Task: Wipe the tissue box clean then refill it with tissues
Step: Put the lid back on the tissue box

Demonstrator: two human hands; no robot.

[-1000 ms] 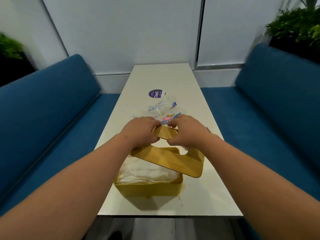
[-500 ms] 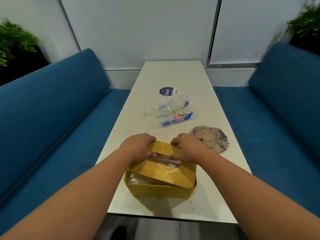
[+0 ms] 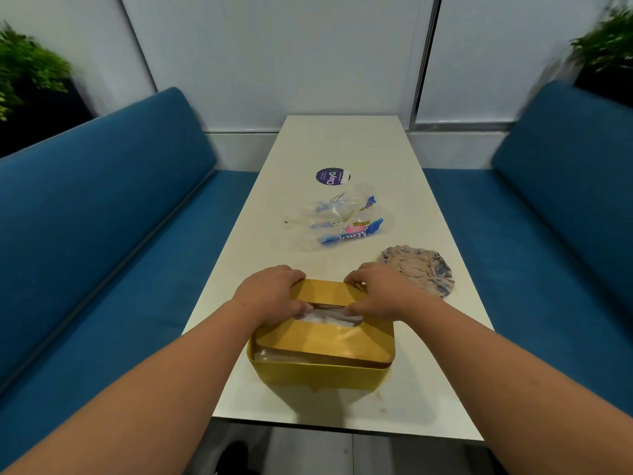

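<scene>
A yellow tissue box (image 3: pixel 318 373) stands near the table's front edge. Its wooden lid (image 3: pixel 325 341) lies on top, its near edge still a little raised above the rim. White tissues (image 3: pixel 325 317) show through the slot in the lid. My left hand (image 3: pixel 270 296) grips the lid's far left end, fingers over the far edge and thumb at the slot. My right hand (image 3: pixel 380 296) grips the far right end the same way.
An empty clear tissue wrapper (image 3: pixel 342 221) with blue print lies on the white table (image 3: pixel 428 389) beyond the box. A crumpled cloth (image 3: pixel 418 267) sits to the right, a round purple sticker (image 3: pixel 330 175) farther back. Blue benches (image 3: pixel 102 234) flank the table.
The lid was held tilted above the open box; both hands have lowered it onto the box, and it now lies nearly flat over the tissues.
</scene>
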